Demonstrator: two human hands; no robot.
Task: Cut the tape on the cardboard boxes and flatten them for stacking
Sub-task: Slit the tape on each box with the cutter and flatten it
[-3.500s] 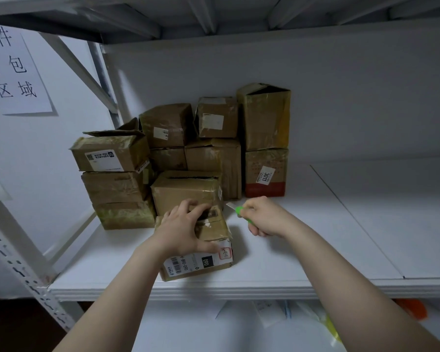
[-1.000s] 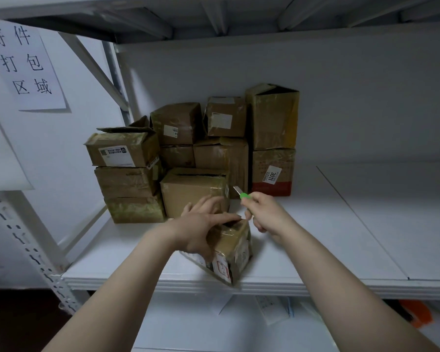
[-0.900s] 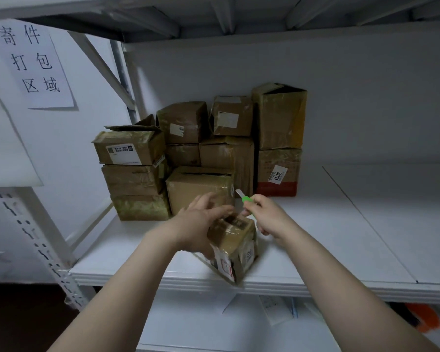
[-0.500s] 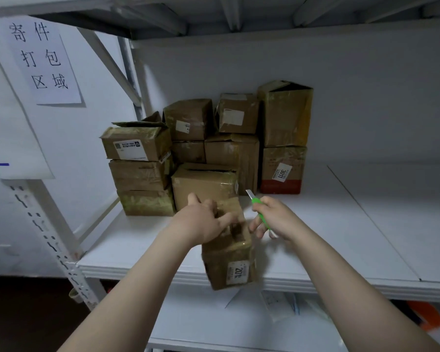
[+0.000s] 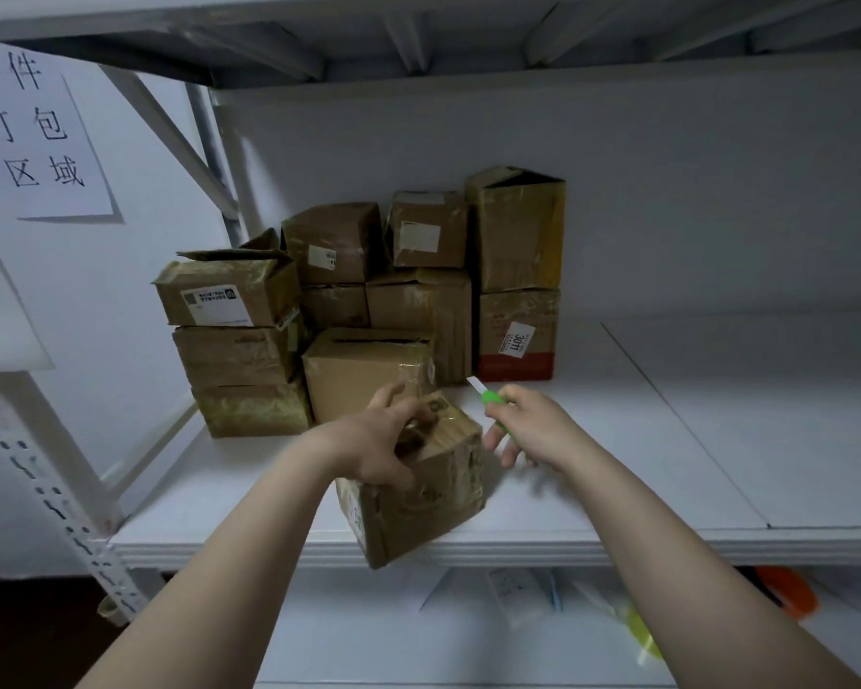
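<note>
Left hand (image 5: pixel 386 452) grips a small taped box (image 5: pixel 421 489) from above, tilting it at the front edge of the shelf (image 5: pixel 617 489), probably to turn a taped seam toward the blade. Right hand (image 5: pixel 535 427) is clenched on a green knife (image 5: pixel 490 400), blade out, just beside the box, not touching. Uncut boxes (image 5: pixel 364 310) are stacked behind.

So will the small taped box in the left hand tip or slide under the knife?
Probably light: the left hand alone holds the small taped box tilted at the shelf edge. Likely to tip without that grip. Its glossy, wrinkled tape may feel slippery.
</note>
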